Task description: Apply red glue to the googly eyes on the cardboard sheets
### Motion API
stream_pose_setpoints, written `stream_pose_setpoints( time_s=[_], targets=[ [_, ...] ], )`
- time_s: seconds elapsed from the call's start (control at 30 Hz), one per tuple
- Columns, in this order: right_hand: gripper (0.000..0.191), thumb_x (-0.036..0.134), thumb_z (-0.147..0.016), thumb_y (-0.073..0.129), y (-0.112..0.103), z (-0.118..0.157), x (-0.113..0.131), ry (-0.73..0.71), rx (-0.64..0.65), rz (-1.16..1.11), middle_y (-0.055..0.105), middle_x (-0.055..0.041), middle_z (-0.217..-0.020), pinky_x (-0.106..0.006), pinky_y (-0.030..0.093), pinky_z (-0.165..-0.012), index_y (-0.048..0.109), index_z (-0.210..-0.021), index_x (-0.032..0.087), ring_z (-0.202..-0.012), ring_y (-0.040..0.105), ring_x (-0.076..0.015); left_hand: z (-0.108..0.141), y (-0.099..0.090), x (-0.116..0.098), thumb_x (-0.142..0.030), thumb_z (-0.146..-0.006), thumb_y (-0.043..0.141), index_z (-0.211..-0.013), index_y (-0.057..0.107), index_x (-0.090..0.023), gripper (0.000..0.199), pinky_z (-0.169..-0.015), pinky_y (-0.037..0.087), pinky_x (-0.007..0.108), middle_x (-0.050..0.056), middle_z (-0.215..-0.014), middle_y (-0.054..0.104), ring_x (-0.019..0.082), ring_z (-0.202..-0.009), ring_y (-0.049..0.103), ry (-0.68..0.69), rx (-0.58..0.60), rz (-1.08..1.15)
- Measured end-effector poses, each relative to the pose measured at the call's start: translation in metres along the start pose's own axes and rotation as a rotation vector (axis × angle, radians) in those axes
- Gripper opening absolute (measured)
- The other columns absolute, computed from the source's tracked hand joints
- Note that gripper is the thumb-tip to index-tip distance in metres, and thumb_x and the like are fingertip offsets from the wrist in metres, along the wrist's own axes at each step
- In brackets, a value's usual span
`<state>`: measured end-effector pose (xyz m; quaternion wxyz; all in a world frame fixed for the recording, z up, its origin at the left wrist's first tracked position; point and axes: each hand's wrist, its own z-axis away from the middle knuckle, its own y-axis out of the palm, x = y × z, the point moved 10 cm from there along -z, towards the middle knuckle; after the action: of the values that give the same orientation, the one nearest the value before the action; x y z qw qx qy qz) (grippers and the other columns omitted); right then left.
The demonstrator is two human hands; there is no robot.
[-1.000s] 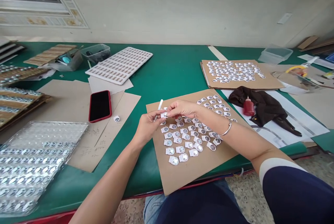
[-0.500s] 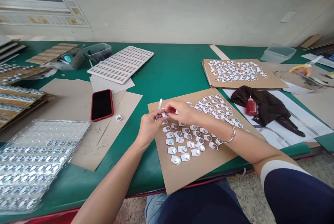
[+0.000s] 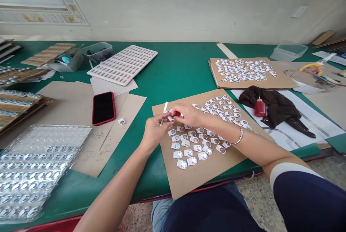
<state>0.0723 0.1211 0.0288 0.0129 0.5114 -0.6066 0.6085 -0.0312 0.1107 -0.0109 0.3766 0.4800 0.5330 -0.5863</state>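
So the left hand (image 3: pixel 154 128) had its fingers pinched on a small white tagged piece (image 3: pixel 170 118) and a thin pen-like tool (image 3: pixel 165 108), right over the far left corner of the cardboard sheet (image 3: pixel 186 183). Right hand's (image 3: pixel 187 114) fingertips were together at that same piece.

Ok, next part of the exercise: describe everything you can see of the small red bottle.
The bottle is small and squat, with a deep red body that looks like plastic and a paler nozzle tapering to a point. It stands upright on the right side of the table, against the crumpled dark brown cloth, which lies partly over a white sheet. What lies right under its base is hard to tell. Neither the left hand nor the right hand touches it.
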Motion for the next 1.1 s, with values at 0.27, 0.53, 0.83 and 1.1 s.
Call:
stream_pose_setpoints(
  time_s=[0.27, 0.53, 0.83, 1.1],
  targets=[
    [0.003, 0.017, -0.082, 0.050, 0.002, 0.001, -0.009, 0.053, 0.024, -0.050, 0.062, -0.0012, -0.083, -0.025, 0.039, -0.063, 0.052, -0.082, 0.019, -0.072, 0.054, -0.0124, -0.002, 0.003, 0.009, -0.030, -0.069, 0.070, -0.100, 0.070, -0.015, 0.035, -0.064, 0.042, 0.024, -0.001, -0.069, 0.058, 0.013, -0.068, 0.052, -0.030, -0.008, 0.041],
    [0.010, 0.012, -0.084, 0.048, -0.002, 0.002, -0.001, 0.017, -0.010, 0.005, 0.057, -0.0005, -0.077, -0.024, 0.037, -0.063, 0.049, -0.076, 0.018, -0.070, 0.050, -0.0114, -0.002, 0.004, 0.009, -0.035, -0.073, 0.066, -0.108, 0.068, -0.014, 0.041, -0.055, 0.037, 0.023, 0.001, -0.069, 0.059, 0.010, -0.058, 0.047, -0.037, -0.001, 0.042],
    [0.010, 0.011, -0.086, 0.046, 0.001, 0.007, 0.005, -0.057, -0.010, 0.129, 0.059, -0.0035, -0.081, -0.027, 0.039, -0.068, 0.049, -0.079, 0.018, -0.076, 0.052, -0.0146, -0.002, 0.010, 0.013, -0.034, -0.072, 0.066, -0.108, 0.067, -0.010, 0.043, -0.044, 0.026, 0.021, -0.004, -0.056, 0.047, 0.005, -0.045, 0.030, -0.096, 0.045, 0.109],
    [0.010, 0.011, -0.087, 0.044, 0.000, 0.012, 0.009, -0.119, -0.018, 0.146, 0.060, -0.0058, -0.084, -0.029, 0.042, -0.068, 0.049, -0.081, 0.017, -0.076, 0.054, -0.0161, 0.000, 0.017, 0.012, -0.037, -0.068, 0.070, -0.107, 0.067, -0.012, 0.047, -0.042, 0.024, 0.021, -0.005, -0.058, 0.042, 0.004, -0.044, 0.029, -0.167, 0.112, 0.219]
  ],
)
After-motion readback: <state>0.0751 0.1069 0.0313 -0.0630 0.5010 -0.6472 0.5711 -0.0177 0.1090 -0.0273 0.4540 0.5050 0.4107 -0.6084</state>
